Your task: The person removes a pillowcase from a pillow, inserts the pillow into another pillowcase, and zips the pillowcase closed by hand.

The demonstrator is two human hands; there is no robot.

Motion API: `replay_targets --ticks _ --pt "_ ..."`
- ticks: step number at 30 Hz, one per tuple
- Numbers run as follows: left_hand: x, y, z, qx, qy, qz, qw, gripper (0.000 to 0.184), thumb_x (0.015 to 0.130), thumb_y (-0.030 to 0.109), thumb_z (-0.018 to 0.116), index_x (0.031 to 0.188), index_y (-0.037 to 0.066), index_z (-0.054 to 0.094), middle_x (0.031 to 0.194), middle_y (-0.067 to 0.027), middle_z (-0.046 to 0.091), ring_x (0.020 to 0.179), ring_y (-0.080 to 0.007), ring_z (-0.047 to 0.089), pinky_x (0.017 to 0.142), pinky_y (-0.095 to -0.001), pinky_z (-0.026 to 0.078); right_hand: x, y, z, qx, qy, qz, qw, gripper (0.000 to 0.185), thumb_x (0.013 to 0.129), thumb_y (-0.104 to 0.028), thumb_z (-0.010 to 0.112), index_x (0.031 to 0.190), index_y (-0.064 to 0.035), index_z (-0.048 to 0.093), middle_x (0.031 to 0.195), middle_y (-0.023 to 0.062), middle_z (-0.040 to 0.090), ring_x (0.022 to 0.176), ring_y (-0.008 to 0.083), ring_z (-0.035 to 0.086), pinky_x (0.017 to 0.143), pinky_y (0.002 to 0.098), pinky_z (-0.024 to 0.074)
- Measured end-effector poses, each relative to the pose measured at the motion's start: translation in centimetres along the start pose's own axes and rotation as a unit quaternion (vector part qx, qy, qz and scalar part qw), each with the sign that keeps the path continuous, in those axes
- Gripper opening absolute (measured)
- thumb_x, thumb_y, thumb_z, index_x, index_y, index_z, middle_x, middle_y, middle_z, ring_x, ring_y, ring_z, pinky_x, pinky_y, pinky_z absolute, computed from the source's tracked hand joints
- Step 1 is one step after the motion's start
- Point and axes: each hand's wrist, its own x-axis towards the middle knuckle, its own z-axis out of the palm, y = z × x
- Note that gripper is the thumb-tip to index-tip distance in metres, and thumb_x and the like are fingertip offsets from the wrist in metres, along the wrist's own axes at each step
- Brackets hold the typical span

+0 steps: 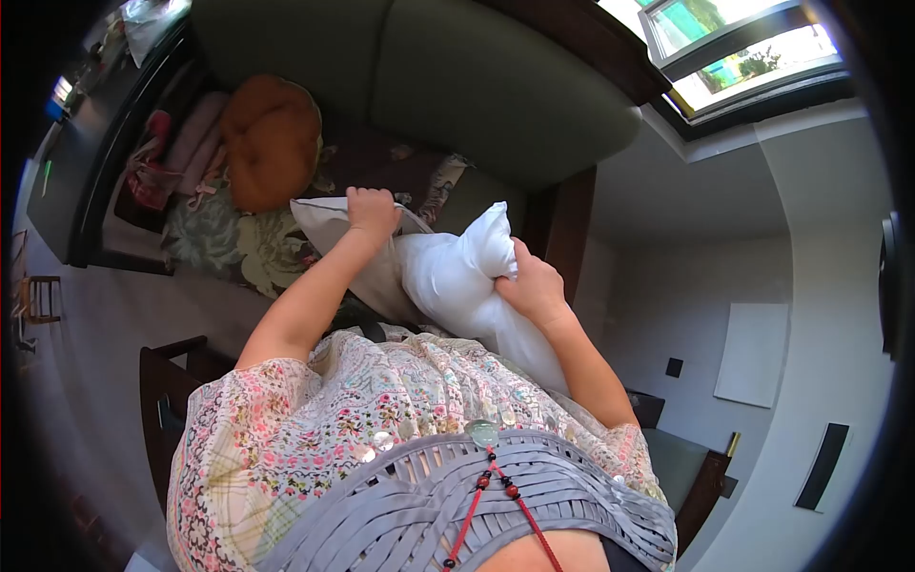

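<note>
A pale pillowcase (370, 278) hangs from my left hand (373, 212), whose fingers are closed round its upper edge. Beside it, a white pillow (446, 278) bulges out, partly against the case. My right hand (535, 283) grips the pillow near its upper right corner, which sticks up above the fingers. Whether part of the pillow is inside the case cannot be made out.
Behind lies floral bedding (272, 250) with an orange cushion (272, 143) and a pink bundle (195, 138). A padded dark headboard (467, 91) stands beyond. A window (743, 57) is at the upper right, a black-edged cabinet (91, 172) at the left.
</note>
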Motion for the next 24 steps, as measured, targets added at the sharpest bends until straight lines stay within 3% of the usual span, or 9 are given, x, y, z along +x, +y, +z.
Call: replay_targets --ticks 4,7,14,15,17,20,21,23,24 --pt "-1.4 -1.7 1.9 0.023 0.071 -0.06 0.995 0.016 0.069 0.02 0.059 0.08 0.01 0.058 0.082 -0.0047 0.05 0.082 -0.0203 0.05 0.071 -0.0386 0.034 -0.4 0.6 -2.5 0.065 -0.012 -0.005 0.998 0.057 0.063 -0.021 0.055 0.117 -0.0091 0.044 0.085 0.0182 0.06 0.08 0.0346 0.057 0.071 0.0412 0.0454" --pt "-1.9 -2.6 4.0 0.032 0.043 -0.023 0.998 0.015 0.066 0.019 0.06 0.079 0.011 0.06 0.086 -0.0055 0.049 0.087 -0.0216 0.047 0.075 -0.0403 0.033 -0.8 0.4 -5.8 0.046 -0.058 -0.039 0.997 0.051 0.065 -0.019 0.053 0.115 -0.0107 0.047 0.085 0.0173 0.06 0.082 0.0347 0.057 0.073 0.0406 0.0449" --pt "-0.8 2.6 -1.6 -0.17 0.253 0.149 0.941 0.005 0.061 0.014 0.058 0.064 0.011 0.06 0.087 -0.0061 0.05 0.093 -0.0218 0.046 0.089 -0.0437 0.028 -1.6 -4.3 -14.8 -0.09 -0.104 -0.091 0.986 0.039 0.067 -0.015 0.051 0.106 -0.0101 0.052 0.081 0.0151 0.061 0.08 0.0328 0.057 0.07 0.0413 0.0455" --pt "-0.9 3.9 -2.1 -0.173 0.253 0.148 0.94 0.005 0.061 0.014 0.058 0.064 0.011 0.06 0.087 -0.0061 0.05 0.093 -0.0218 0.046 0.089 -0.0437 0.028 -1.0 -4.8 -14.3 -0.093 -0.105 -0.091 0.986 0.039 0.067 -0.015 0.051 0.106 -0.0101 0.052 0.081 0.0151 0.061 0.08 0.0328 0.057 0.07 0.0413 0.0455" --pt "-1.4 6.0 -3.0 -0.214 0.223 0.249 0.918 0.005 0.062 0.014 0.057 0.064 0.011 0.06 0.088 -0.0065 0.05 0.094 -0.022 0.046 0.092 -0.0443 0.026 0.7 -5.8 -12.2 -0.168 -0.156 -0.063 0.971 0.034 0.067 -0.015 0.052 0.1 -0.0073 0.056 0.081 0.0139 0.061 0.079 0.0312 0.059 0.071 0.0399 0.0462" --pt "-1.4 8.2 -0.5 -0.222 0.266 0.305 0.887 0.008 0.065 0.014 0.054 0.061 0.011 0.06 0.087 -0.0067 0.049 0.094 -0.0228 0.045 0.093 -0.045 0.025 4.5 -3.9 -4.0 -0.207 -0.17 -0.071 0.961 0.028 0.065 -0.014 0.053 0.091 -0.006 0.059 0.083 0.0128 0.062 0.081 0.0294 0.059 0.071 0.0395 0.0471" --pt "-1.8 8.0 0.4 -0.223 0.27 0.302 0.887 0.008 0.065 0.014 0.054 0.061 0.011 0.06 0.087 -0.0067 0.049 0.094 -0.0228 0.045 0.093 -0.045 0.025 5.3 -3.3 -2.1 -0.214 -0.185 -0.061 0.957 0.026 0.064 -0.014 0.053 0.089 -0.0063 0.06 0.084 0.0128 0.062 0.081 0.0293 0.059 0.07 0.0397 0.0473" --pt "-2.4 5.9 1.7 -0.204 0.132 0.16 0.957 0.007 0.065 0.014 0.055 0.067 0.012 0.061 0.089 -0.0075 0.048 0.095 -0.023 0.044 0.09 -0.0452 0.027 4.8 -3.2 -0.7 -0.189 -0.161 -0.063 0.967 0.027 0.065 -0.014 0.053 0.09 -0.0073 0.06 0.084 0.013 0.062 0.081 0.0289 0.06 0.069 0.0403 0.0475" --pt "-2.4 4.9 1.4 -0.157 0.121 0.15 0.969 0.01 0.064 0.016 0.057 0.072 0.012 0.06 0.085 -0.0081 0.05 0.091 -0.0237 0.048 0.084 -0.0418 0.033 4.4 -3.1 -0.7 -0.175 -0.157 -0.061 0.97 0.029 0.065 -0.014 0.053 0.092 -0.0073 0.059 0.084 0.0137 0.062 0.081 0.0289 0.06 0.069 0.0397 0.0476"
